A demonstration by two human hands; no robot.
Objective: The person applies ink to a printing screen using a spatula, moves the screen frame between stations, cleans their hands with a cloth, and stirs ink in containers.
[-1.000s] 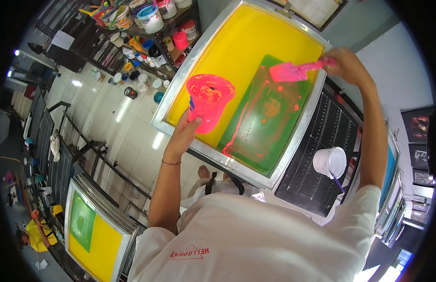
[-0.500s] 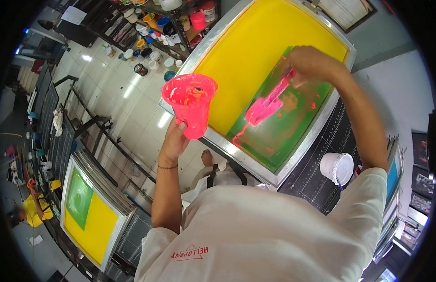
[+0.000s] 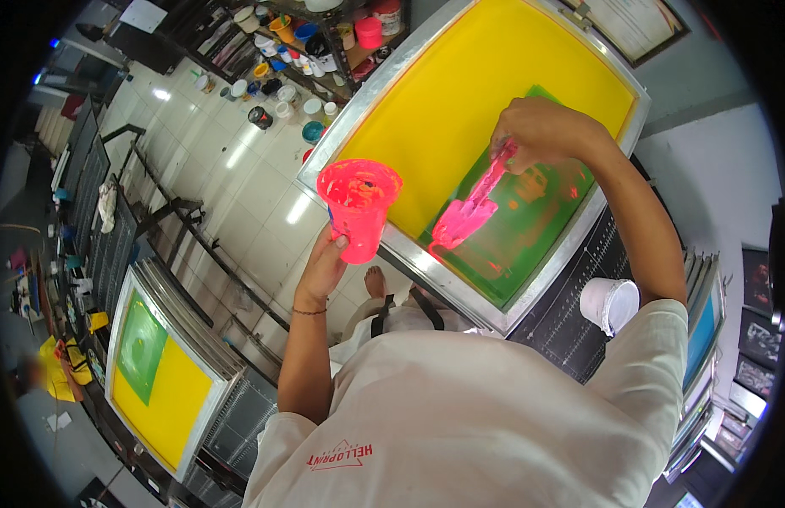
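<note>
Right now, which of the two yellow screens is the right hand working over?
The large tilted screen at upper centre: the right hand drags a pink-coated spatula across its green patch. The smaller screen, lower left, lies untouched.

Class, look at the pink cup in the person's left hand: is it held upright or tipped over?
Upright. The pink ink cup sits in the left hand with its open mouth facing up toward the camera, nothing pouring out.

Two yellow-mesh printing screens in metal frames: one large point(image 3: 426, 110), one smaller point(image 3: 168, 398) lower left. One pink ink-smeared plastic cup point(image 3: 359, 207). One pink-coated spatula point(image 3: 469, 207). One white plastic bucket point(image 3: 608, 303). Two hands: left point(image 3: 325, 267), right point(image 3: 541, 131). Many small paint pots on the shelf point(image 3: 308, 51), too crowded to count.
</note>
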